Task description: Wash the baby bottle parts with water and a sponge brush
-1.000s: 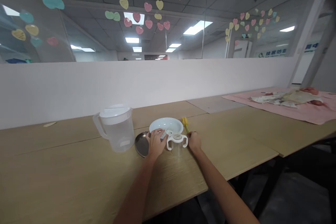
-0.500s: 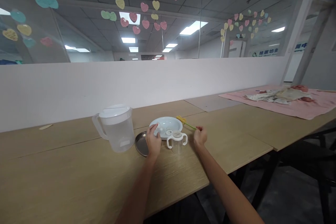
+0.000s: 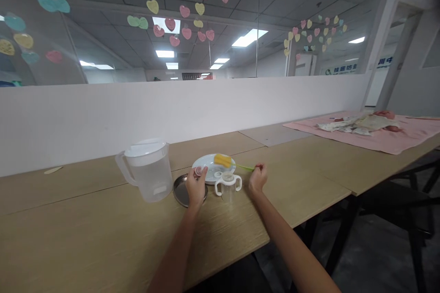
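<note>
Since the earlier frames the right hand (image 3: 258,177) has lifted the sponge brush (image 3: 222,160) off the table: its green handle is pinched between the fingertips and the yellow sponge head now hangs over the white bowl (image 3: 206,164), where before it lay flat beside the bowl. Meanwhile the left hand (image 3: 195,186) has come off the bowl's inside and is raised, closed on a small clear part (image 3: 198,171) with a pinkish tint, possibly a valve or ring, though it is too small to identify with confidence. Judged from this, cleaner and small part are both in hand and are being brought together above the bowl.

Head view, near field: the two-handled clear cup (image 3: 228,186) stands upright on the table (image 3: 103,233) between the two hands, just in front of the bowl and untouched. A small white ring (image 3: 217,175) lies in the bowl. A round metal lid or dish (image 3: 179,190) lies flat under the left hand, partly covered by it. A lidded translucent pitcher (image 3: 147,170) stands to the left, near but apart.

Head view, far field: a pink cloth (image 3: 388,139) with crumpled items lies well apart at right. Nothing blocks either hand; the cup sits closest to the brush's path
</note>
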Tool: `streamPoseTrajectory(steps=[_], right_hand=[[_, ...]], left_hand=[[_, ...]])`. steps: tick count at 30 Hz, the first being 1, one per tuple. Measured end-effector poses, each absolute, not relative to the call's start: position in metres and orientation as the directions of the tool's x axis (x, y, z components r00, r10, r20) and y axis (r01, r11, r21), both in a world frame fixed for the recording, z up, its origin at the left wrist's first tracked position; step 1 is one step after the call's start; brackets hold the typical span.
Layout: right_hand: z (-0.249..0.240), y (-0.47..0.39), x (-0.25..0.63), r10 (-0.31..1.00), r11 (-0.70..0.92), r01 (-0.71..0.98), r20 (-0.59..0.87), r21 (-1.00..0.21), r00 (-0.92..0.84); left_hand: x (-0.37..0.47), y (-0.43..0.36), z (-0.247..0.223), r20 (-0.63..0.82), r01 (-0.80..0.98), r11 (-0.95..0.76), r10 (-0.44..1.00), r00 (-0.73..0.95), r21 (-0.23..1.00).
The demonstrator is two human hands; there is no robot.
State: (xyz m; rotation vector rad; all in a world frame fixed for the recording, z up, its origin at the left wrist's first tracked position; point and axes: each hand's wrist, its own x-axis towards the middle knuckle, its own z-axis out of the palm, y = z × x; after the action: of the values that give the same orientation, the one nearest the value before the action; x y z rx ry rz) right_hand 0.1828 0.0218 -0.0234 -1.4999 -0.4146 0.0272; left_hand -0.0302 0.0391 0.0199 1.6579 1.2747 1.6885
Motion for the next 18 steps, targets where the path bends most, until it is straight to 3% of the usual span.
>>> streamPoseTrajectory(steps=[3, 10, 18], right_hand=[[-0.020, 0.017, 0.175, 0.309, 0.152, 0.282, 0.317, -0.947, 0.897], [-0.017, 0.012, 0.171, 0.515, 0.030, 0.366, 0.329, -0.930, 0.792], [-0.022, 0.022, 0.178, 0.482, 0.079, 0.252, 0.259, -0.964, 0.837]], left_hand=[[-0.030, 0.041, 0.017, 0.534, 0.287, -0.473, 0.824, -0.191, 0.833], [-0.032, 0.047, 0.015, 0.524, 0.237, -0.483, 0.837, -0.158, 0.843], [-0.031, 0.040, 0.018, 0.594, 0.284, -0.544, 0.794, -0.129, 0.790]])
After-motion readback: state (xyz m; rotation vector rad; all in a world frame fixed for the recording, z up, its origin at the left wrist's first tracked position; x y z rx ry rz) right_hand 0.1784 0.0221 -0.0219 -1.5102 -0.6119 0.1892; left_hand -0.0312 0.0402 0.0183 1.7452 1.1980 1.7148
